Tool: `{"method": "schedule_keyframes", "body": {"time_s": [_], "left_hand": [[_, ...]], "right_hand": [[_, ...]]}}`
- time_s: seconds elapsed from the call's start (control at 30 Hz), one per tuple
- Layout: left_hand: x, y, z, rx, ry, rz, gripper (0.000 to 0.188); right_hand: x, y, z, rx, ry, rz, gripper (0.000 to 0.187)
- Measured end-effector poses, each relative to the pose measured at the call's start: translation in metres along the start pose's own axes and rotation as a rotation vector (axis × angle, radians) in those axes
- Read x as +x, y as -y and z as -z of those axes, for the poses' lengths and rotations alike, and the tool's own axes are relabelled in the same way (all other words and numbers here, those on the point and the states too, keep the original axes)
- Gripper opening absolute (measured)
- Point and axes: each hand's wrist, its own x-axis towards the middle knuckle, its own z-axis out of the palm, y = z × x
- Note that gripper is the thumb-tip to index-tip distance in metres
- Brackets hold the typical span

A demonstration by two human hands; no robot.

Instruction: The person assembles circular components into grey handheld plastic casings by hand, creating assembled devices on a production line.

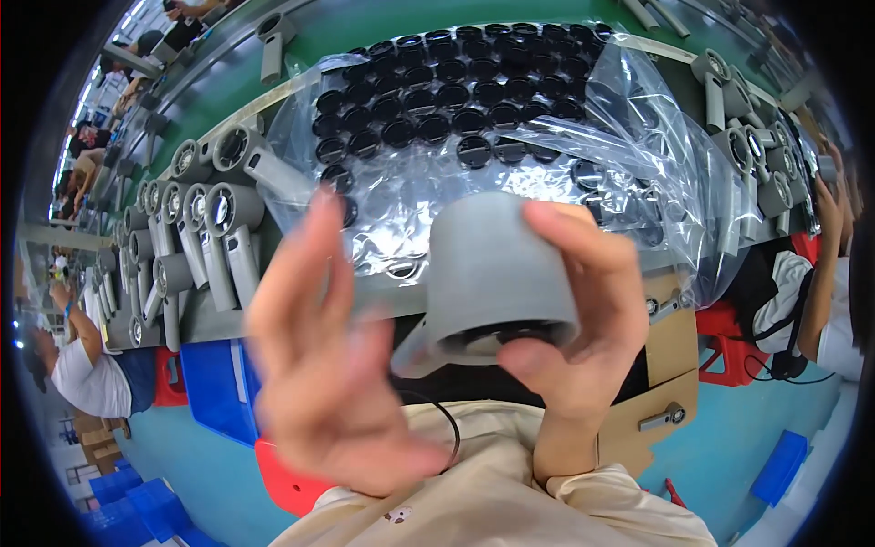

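Nearest the camera, a matte-grey, smooth-walled cylindrical housing (492, 246) is held up in front of the person's body, its dark hollow end turned downward toward the lower edge of the view. A grey tapered piece (415, 354) shows beside its lower left; whether the two are joined is hidden.

The right hand (597, 314) grasps the housing from the right, forefinger bent over the upper wall and thumb at the rim of the opening. For good handling, this pinch seems best kept firm but light, with the thumb only on the rim, clear of whatever sits inside, and the wall level so that the opening can be seen squarely. The free hand would serve best close by, ready to steady the opposite wall.

The left hand (333, 365) is blurred and looks released, fingers spread and pointing up and away, palm facing the housing; no contact between them can be made out. The right forearm rises from the lower edge, wrist bent inward.

Beyond both hands, glossy black round discs (469, 121) lie in rows under a crinkled clear plastic sheet (629, 100) on the green-topped desk (365, 20), with grey ring-headed handheld fans (219, 210) crowded at the left.
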Motion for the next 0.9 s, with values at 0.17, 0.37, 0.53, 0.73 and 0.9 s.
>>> {"method": "schedule_keyframes", "body": {"time_s": [0.17, 0.37, 0.53, 0.73, 0.9], "left_hand": [[-0.028, -0.022, 0.037, -0.847, 0.939, 0.718, 0.035], [-0.025, 0.01, -0.039, -0.652, -0.21, 0.615, 0.111], [0.001, -0.005, -0.063, -0.646, -0.479, 0.525, 0.098], [-0.026, 0.007, -0.053, -0.804, -0.371, 0.63, 0.058], [-0.024, 0.009, -0.049, -0.795, -0.245, 0.668, 0.066]], "right_hand": [[-0.006, 0.0, -0.006, 0.113, -0.22, 0.127, 0.087], [0.003, -0.005, -0.024, 0.098, -0.121, 0.223, 0.079], [0.011, -0.002, -0.037, 0.165, -0.152, 0.218, 0.069], [-0.008, -0.006, -0.031, 0.271, -0.288, -0.107, 0.04], [-0.006, -0.003, -0.029, 0.225, -0.297, -0.132, 0.043]]}}
